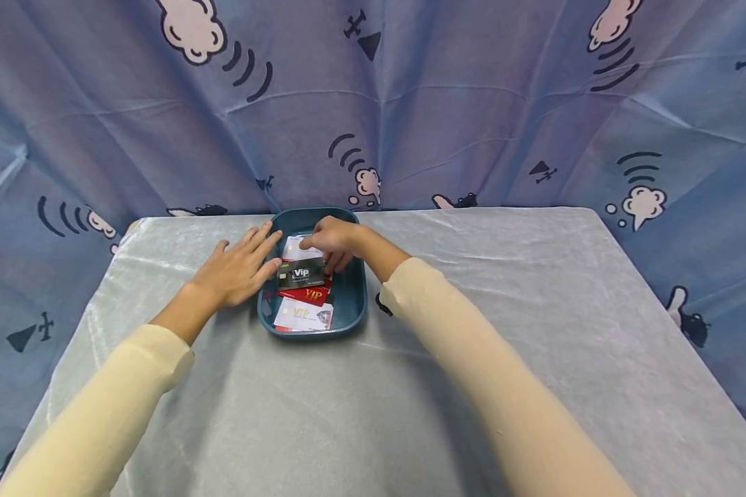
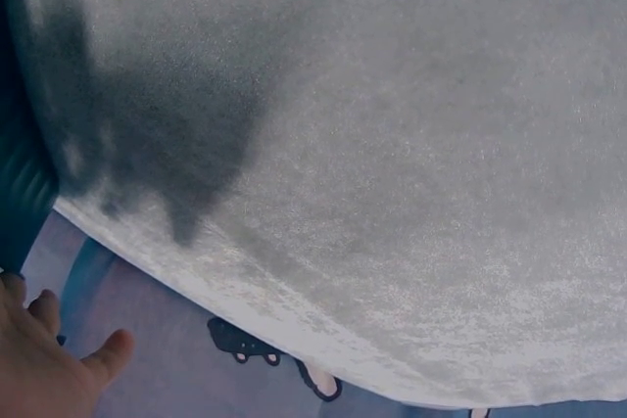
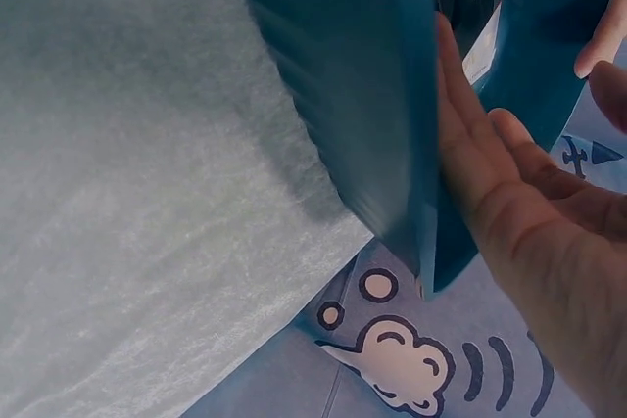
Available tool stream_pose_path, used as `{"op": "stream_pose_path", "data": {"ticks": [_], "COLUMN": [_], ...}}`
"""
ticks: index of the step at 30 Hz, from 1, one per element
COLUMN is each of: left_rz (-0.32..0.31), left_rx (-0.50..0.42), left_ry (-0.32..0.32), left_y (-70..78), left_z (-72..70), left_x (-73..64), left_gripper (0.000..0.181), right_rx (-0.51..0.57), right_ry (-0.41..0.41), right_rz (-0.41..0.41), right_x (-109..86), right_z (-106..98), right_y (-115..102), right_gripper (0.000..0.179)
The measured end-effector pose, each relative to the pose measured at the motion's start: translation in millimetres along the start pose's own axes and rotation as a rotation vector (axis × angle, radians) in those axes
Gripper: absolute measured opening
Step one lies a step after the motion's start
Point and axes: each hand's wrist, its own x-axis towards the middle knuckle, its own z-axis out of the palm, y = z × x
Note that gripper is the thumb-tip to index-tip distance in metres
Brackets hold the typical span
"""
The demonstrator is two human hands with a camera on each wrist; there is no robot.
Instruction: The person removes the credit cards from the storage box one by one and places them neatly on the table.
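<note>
A dark teal basin (image 1: pixel 356 304) holds several cards. Its black Vip card (image 1: pixel 301 274) overlaps red VIP cards (image 1: pixel 307 294), with a white VIP card (image 1: pixel 303 315) nearer me and another white card (image 1: pixel 293 248) at the far side. My left hand (image 1: pixel 233 271) reaches the basin's left rim with fingers extended and spread. Inside the basin, my right hand (image 1: pixel 336 240) has its thumb over the far white card and its fingers by the black card's right edge. In the right wrist view, those fingers (image 3: pixel 465 110) look nearly straight, apart from the thumb.
Grey velvety cloth covers the table (image 1: pixel 503 310), and the basin stands near its far edge. A blue patterned curtain (image 1: pixel 447 124) hangs directly behind. A small black object (image 1: pixel 383 304) lies right of the basin, partly hidden by my right sleeve.
</note>
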Motion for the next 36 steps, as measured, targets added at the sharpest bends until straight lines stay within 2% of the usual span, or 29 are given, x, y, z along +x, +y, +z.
{"op": "stream_pose_path", "data": {"ticks": [8,16,22,31,36], "left_rz": [0.003,0.008,0.006,0.001,0.007], "left_rx": [0.007,0.005,0.001,0.012,0.016], "left_ry": [-0.005,0.013,0.019,0.012,0.015], "left_y": [0.3,1.7,1.7,1.3,1.2], "left_z": [-1.1,-0.9,-0.5,-0.1,0.2], "left_x": [-0.5,0.0,-0.1,0.4,-0.1], "left_gripper": [0.065,0.064,0.064,0.065,0.065], "right_rx": [-0.014,-0.009,-0.055,-0.098,-0.089], "right_ry": [0.056,0.157,0.215,0.290,0.290], "right_rz": [-0.031,-0.011,0.014,-0.036,-0.043], "right_x": [-2.7,-1.2,2.8,4.0,5.9], "right_z": [3.5,9.2,15.9,23.0,25.3], "right_y": [-0.9,-1.9,-3.6,-5.0,-5.6], "right_gripper": [0.057,0.031,0.018,0.018,0.011]}}
